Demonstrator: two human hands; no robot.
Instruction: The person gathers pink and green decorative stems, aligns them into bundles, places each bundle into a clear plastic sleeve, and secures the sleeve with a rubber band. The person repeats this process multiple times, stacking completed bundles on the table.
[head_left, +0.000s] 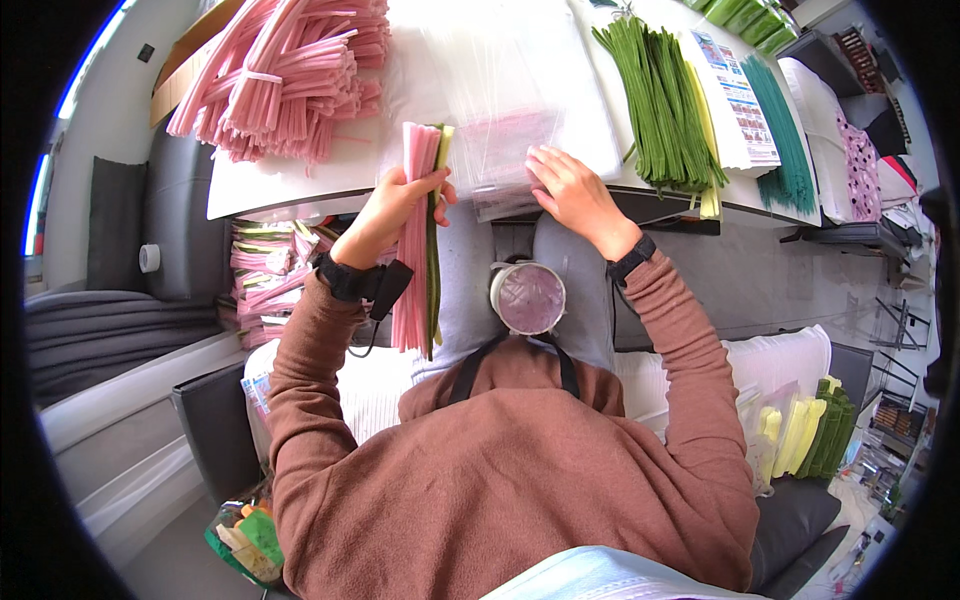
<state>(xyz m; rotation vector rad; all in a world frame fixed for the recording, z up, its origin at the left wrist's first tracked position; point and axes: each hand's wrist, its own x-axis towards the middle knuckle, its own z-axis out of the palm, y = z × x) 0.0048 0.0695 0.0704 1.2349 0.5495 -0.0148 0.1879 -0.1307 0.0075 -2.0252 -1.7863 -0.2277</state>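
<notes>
A long bundle of pink chenille stems with a few green and yellow ones along its right side is gripped in my left hand, hanging past the table's front edge. My right hand lies with fingers spread on clear plastic bags at the edge of the white table. Banded pink stems are heaped at the table's left. Right of the bags lie green stems, yellow stems, printed sheets and teal stems.
A round tub sits between my legs. Packed pink and green bundles are stacked below the table at left. On the sofa at right stand yellow stems and green stems. A snack bag lies at lower left.
</notes>
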